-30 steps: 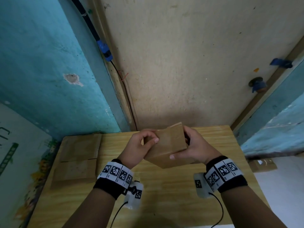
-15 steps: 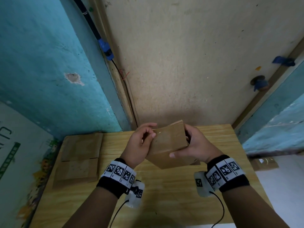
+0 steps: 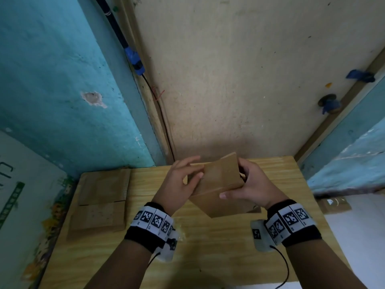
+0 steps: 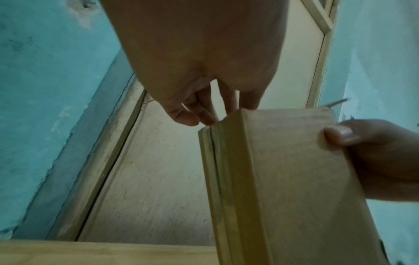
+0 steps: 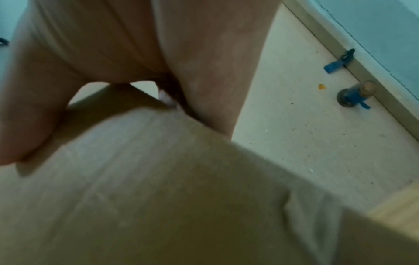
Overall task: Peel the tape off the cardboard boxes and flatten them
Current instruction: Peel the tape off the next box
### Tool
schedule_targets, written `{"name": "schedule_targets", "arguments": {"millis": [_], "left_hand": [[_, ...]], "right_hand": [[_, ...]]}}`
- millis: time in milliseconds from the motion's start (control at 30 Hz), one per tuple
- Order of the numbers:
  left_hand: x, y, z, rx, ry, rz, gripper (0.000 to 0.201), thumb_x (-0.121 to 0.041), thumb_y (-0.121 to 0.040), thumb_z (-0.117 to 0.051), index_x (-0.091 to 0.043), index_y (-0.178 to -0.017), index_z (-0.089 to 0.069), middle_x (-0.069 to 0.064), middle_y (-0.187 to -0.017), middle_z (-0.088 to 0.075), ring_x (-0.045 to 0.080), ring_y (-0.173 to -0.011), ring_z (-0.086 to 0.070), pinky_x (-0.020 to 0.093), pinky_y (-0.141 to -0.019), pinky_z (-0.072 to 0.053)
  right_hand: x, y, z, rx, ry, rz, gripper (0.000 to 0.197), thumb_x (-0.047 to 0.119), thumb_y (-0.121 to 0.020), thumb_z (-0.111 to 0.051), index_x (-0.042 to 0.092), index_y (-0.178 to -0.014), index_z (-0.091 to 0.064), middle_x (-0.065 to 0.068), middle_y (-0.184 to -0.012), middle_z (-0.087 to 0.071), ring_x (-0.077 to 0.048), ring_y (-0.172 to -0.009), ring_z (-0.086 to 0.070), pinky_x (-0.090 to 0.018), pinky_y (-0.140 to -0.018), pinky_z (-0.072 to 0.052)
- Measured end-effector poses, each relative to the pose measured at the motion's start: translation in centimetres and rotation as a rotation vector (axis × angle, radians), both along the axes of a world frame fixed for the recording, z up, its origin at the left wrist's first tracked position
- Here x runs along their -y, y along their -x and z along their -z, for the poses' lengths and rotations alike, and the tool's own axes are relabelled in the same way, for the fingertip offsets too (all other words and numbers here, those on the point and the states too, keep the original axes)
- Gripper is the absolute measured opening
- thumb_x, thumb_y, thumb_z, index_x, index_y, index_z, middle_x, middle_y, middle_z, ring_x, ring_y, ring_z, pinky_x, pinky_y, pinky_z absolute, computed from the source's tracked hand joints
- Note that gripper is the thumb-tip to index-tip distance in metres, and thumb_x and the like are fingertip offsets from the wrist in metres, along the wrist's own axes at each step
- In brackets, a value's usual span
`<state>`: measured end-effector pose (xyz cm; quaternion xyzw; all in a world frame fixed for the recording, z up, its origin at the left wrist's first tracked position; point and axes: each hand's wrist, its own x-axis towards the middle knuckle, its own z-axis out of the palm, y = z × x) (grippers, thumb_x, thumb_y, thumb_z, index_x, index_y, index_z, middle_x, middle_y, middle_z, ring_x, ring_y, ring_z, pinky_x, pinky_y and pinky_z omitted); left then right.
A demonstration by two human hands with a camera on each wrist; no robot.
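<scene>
A small brown cardboard box [image 3: 216, 184] is held tilted above the wooden table [image 3: 208, 257], one corner pointing down. My right hand [image 3: 250, 184] grips its right side, thumb [image 3: 224, 196] on the near face and fingers behind. My left hand [image 3: 183, 182] is at the box's upper left edge, forefinger over the top and thumb on the face. In the left wrist view its fingertips [image 4: 209, 121] pinch at the top corner of the box [image 4: 294, 179], where a glossy tape strip [image 4: 235, 188] runs down the seam. The right wrist view shows the box [image 5: 158, 179] close and blurred.
Flattened cardboard pieces [image 3: 100, 203] lie on the table's left part. A beige wall panel stands just behind the table, with a turquoise wall to the left. A black cable with a blue clip [image 3: 135, 61] runs down the corner. Another cardboard piece [image 3: 335, 205] lies beyond the table's right edge.
My left hand's fingers have spread and reached over the box's top left edge. The box and my right hand have hardly moved.
</scene>
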<state>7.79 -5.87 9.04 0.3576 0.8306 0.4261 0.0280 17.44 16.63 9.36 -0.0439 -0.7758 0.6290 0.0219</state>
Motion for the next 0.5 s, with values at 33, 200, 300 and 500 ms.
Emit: {"name": "schedule_targets", "arguments": {"millis": [33,200,300,500], "left_hand": [[-0.11,-0.1,0.26,-0.032,-0.021,0.008,0.027,-0.019,-0.094,-0.066,-0.019,-0.12,-0.073,-0.017,-0.133,-0.06,0.005,-0.114,-0.054,0.016,-0.097,-0.042],[-0.51,-0.12,-0.02,-0.027,-0.1,0.003,0.009,-0.008,-0.088,-0.071,-0.013,-0.093,-0.074,-0.009,-0.105,-0.067,0.007,-0.099,-0.063,0.025,-0.088,-0.052],[-0.56,-0.05,-0.56,0.061,-0.077,-0.007,0.017,-0.01,-0.088,-0.07,-0.019,-0.1,-0.063,-0.009,-0.092,-0.066,0.007,-0.087,-0.063,0.014,-0.077,-0.047],[-0.62,-0.49,-0.13,0.098,0.007,0.015,0.013,-0.029,-0.095,-0.061,-0.026,-0.108,-0.058,-0.009,-0.091,-0.055,0.007,-0.091,-0.053,0.02,-0.08,-0.042]], "right_hand": [[0.01,0.09,-0.01,-0.009,0.001,0.012,0.077,0.002,-0.056,-0.099,0.016,-0.124,-0.066,0.004,-0.116,-0.074,-0.007,-0.112,-0.068,-0.017,-0.09,-0.052],[0.13,0.26,0.13,-0.023,0.0,0.034,0.073,0.0,-0.055,-0.099,0.016,-0.12,-0.067,0.003,-0.114,-0.074,-0.006,-0.11,-0.068,-0.015,-0.087,-0.051],[0.13,0.2,-0.01,-0.033,0.004,0.029,0.076,0.0,-0.054,-0.099,0.014,-0.121,-0.067,0.001,-0.115,-0.074,-0.008,-0.11,-0.068,-0.016,-0.088,-0.052],[0.23,0.43,-0.38,-0.032,0.03,0.037,0.076,-0.001,-0.055,-0.098,0.015,-0.122,-0.067,0.002,-0.117,-0.074,-0.012,-0.113,-0.069,-0.023,-0.091,-0.056]]}}
